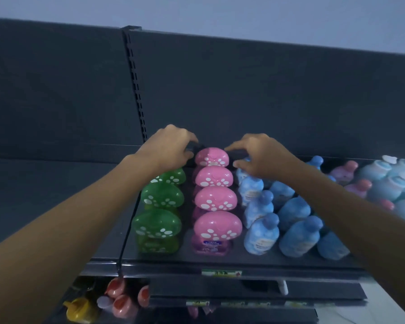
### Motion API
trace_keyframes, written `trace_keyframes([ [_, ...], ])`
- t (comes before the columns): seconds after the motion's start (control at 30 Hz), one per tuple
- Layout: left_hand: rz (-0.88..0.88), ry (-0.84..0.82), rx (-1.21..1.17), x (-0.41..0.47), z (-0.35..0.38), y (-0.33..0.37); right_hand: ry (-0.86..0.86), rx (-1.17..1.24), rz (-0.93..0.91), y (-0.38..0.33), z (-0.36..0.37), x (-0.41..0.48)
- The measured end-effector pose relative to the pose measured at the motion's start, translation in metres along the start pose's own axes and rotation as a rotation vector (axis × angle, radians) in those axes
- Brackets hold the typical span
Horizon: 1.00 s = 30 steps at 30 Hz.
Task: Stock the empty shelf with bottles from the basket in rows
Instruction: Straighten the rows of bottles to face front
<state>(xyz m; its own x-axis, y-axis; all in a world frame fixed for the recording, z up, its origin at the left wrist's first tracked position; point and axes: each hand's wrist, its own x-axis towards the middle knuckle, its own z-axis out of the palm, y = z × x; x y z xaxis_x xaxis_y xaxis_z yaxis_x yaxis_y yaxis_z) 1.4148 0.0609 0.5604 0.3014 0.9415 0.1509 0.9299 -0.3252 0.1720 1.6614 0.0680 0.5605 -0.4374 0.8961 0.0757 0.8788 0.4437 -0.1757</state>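
We cannot tell whether our left hand (171,146) grips anything, as it covers the rearmost green bottle (171,178); our right hand (262,156) hides the back blue bottles (240,173), the price tag (221,273) is too blurred to read, and the pale bottles (398,181) run off the right edge.

Green bottles (160,202), pink bottles (215,199) (white-spotted caps), blue bottles (290,211).

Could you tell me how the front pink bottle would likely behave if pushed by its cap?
The front pink bottle looks top-heavy: its wide cap overhangs a narrower body, so it may tip. Glossy plastic probably feels slippery.
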Motion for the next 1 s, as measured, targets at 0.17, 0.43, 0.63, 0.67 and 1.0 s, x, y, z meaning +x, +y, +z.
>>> trace_keyframes([
  [0.17, 0.1, 0.003, -0.062, -0.019, -0.003, 0.064, 0.045, -0.041, 0.07, 0.017, -0.021, -0.073],
  [0.43, 0.236, -0.085, -0.161, -0.045, 0.02, 0.148, -0.004, -0.072, 0.141, 0.05, -0.034, -0.145],
  [0.63, 0.235, -0.2, -0.102, -0.045, 0.039, 0.172, -0.156, -0.043, 0.103, 0.074, -0.016, -0.158],
  [0.67, 0.227, -0.218, -0.071, -0.044, 0.042, 0.174, -0.16, -0.044, 0.092, 0.077, -0.012, -0.159],
  [1.0, 0.147, -0.198, -0.069, -0.043, 0.05, 0.188, -0.125, 0.048, -0.029, 0.094, -0.003, -0.162],
])
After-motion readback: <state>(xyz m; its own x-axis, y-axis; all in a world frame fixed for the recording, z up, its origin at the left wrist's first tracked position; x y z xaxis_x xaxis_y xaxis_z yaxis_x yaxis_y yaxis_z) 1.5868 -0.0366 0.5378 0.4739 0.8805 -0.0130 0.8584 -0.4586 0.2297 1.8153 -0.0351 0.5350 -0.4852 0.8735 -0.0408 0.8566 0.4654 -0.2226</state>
